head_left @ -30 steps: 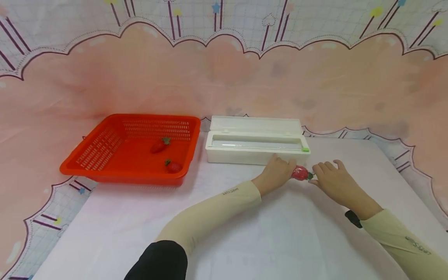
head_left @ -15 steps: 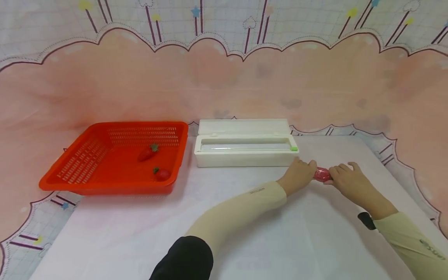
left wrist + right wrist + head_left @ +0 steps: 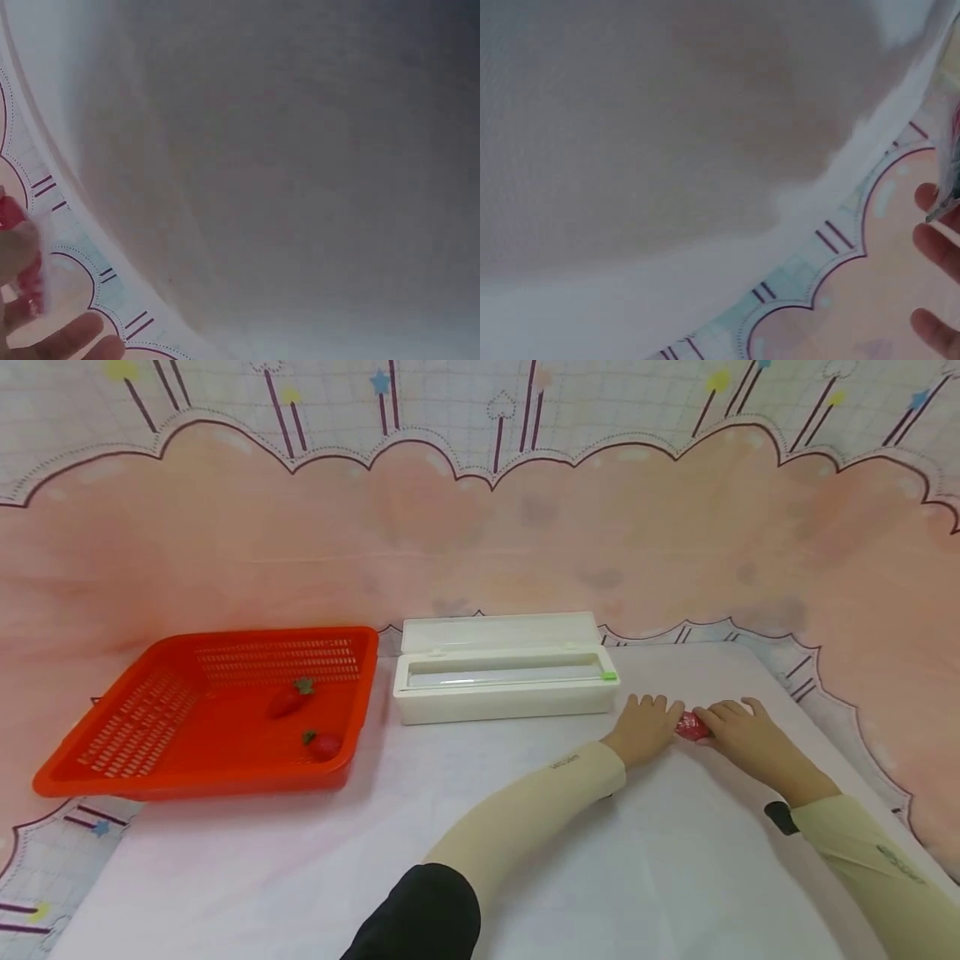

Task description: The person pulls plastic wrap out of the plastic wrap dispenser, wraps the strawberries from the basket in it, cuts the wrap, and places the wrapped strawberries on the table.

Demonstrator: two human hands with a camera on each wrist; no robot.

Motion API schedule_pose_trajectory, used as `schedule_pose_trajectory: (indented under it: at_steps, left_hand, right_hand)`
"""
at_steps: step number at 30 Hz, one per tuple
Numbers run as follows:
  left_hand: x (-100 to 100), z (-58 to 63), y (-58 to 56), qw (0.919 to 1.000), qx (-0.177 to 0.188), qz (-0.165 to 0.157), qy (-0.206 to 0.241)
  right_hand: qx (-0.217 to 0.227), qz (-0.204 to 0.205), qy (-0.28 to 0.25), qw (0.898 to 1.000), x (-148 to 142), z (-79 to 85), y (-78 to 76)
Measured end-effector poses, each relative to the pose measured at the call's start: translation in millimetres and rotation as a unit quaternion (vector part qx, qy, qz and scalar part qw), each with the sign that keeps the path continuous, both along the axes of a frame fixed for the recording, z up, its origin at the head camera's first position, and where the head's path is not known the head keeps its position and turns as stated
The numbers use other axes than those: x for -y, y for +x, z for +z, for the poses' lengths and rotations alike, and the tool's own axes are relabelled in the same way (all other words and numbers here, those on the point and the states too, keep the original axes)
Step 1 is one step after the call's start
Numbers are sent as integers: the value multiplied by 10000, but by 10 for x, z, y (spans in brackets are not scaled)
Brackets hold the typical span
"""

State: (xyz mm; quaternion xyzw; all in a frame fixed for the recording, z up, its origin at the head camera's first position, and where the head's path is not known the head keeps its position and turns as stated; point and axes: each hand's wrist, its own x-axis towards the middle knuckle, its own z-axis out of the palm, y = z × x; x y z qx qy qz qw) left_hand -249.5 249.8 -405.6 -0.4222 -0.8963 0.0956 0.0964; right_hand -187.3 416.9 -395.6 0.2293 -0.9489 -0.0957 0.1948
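A red strawberry point(image 3: 690, 727) in clear plastic film is held between the two hands, above the right part of the white table. My left hand point(image 3: 647, 727) grips its left end. At the other end, my right hand point(image 3: 750, 743) pinches it and covers the green leaves in the head view. The left wrist view shows the red fruit point(image 3: 30, 281) and its shiny film at the left edge, with the thumb across it. In the right wrist view, a twist of film with dark green leaves point(image 3: 955, 169) sits by the fingertips point(image 3: 928, 196).
An orange-red plastic basket point(image 3: 172, 783) at the left holds two strawberries, one longer point(image 3: 287, 702) and one rounder point(image 3: 325, 747). Beside it stands a white film-dispenser box point(image 3: 502, 702) with its lid point(image 3: 498, 633) raised. A patterned cloth backdrop point(image 3: 450, 552) rises behind the table.
Both hands have carried the wrapped strawberry rightward, away from the box front. The right hand has closed over the leafy end, and the hands are nearer each other. The head view has turned right.
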Motion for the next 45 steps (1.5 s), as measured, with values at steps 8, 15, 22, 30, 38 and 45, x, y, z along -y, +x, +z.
schedule_pose_trajectory:
  at_steps: [8, 15, 22, 30, 38, 45]
  left_hand:
    - [-57, -48, -9, 9915, 1105, 376, -578]
    - [-18, -5, 19, 9816, 1695, 659, -574]
    - [7, 63, 12, 9818, 1675, 651, -615]
    - [13, 26, -7, 9858, 1413, 589, -684]
    - [54, 12, -58, 9883, 1423, 271, -481]
    - [424, 173, -14, 9933, 992, -561, -188]
  right_hand:
    - [1476, -1146, -95, 9823, -53, -83, -45]
    - [1995, -1329, -575, 9691, -47, -84, -70]
    - [2344, -1512, -828, 9567, -93, -87, -139]
    - [2188, -1453, -530, 9634, -98, -95, -88]
    - [1839, -1332, -553, 9723, -95, -31, -97]
    - [1348, -1089, -1002, 9798, 51, 146, -95]
